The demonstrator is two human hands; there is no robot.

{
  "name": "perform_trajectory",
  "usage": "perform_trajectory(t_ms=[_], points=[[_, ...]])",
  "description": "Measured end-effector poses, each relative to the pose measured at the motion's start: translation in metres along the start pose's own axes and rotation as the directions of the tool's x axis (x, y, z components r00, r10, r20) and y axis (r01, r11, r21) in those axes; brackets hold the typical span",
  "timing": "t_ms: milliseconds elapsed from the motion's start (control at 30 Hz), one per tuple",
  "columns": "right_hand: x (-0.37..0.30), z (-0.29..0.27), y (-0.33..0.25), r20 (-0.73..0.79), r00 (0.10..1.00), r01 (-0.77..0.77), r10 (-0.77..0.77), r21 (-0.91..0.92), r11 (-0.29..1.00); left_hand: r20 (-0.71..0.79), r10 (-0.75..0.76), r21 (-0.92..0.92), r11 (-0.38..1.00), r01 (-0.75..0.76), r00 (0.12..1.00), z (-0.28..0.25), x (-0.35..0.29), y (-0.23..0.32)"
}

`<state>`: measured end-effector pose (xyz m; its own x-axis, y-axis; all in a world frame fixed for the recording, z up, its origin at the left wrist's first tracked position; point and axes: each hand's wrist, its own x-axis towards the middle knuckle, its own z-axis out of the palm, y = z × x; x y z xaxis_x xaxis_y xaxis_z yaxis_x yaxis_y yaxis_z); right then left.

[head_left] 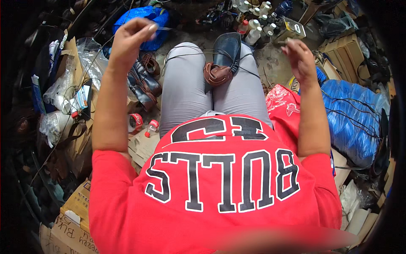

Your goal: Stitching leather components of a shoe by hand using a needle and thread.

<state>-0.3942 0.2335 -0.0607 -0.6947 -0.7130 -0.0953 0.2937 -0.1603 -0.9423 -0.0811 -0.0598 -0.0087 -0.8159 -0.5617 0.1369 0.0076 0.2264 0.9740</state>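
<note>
A dark blue and brown leather shoe point(227, 45) rests between my knees, its brown moccasin-like part point(218, 76) toward me. Dark cord point(186, 55) crosses my left thigh beside it, and more lies over the right thigh. Up and to the left, my left hand point(134, 39) is raised with thumb and finger pinched; a thin pale sliver shows at the tips, too small to name. My right hand point(299, 60) is lifted on the other side, fingers closed together and slightly blurred. Something small and thin shows at its fingertips. Both hands are well apart from the shoe.
More dark and brown shoes point(144, 82) lie left of my legs, near a red-labelled bottle point(152, 128). A blue bag point(163, 17) sits ahead. Several white bottles point(253, 35) stand at the far right, by a cardboard box point(344, 57) and a blue plastic-wrapped bundle point(351, 122).
</note>
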Motion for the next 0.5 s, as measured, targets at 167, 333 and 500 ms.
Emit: perform_trajectory(t_ms=[167,333,500], points=[[-0.006,0.077,-0.005,0.26,0.964,-0.058,-0.054,0.406,0.912,0.323,0.193,-0.673,0.735,0.081,0.927,0.09,-0.005,0.034],[-0.034,0.024,-0.008,0.641,0.719,0.415,0.268,-0.705,0.575,0.544,0.111,0.513,0.74,-0.435,0.832,0.042,-0.029,-0.006],[-0.004,-0.186,-0.103,0.116,0.993,0.115,0.036,-0.992,0.045,-0.37,0.051,0.852,0.417,0.317,0.928,-0.18,-0.037,0.041]])
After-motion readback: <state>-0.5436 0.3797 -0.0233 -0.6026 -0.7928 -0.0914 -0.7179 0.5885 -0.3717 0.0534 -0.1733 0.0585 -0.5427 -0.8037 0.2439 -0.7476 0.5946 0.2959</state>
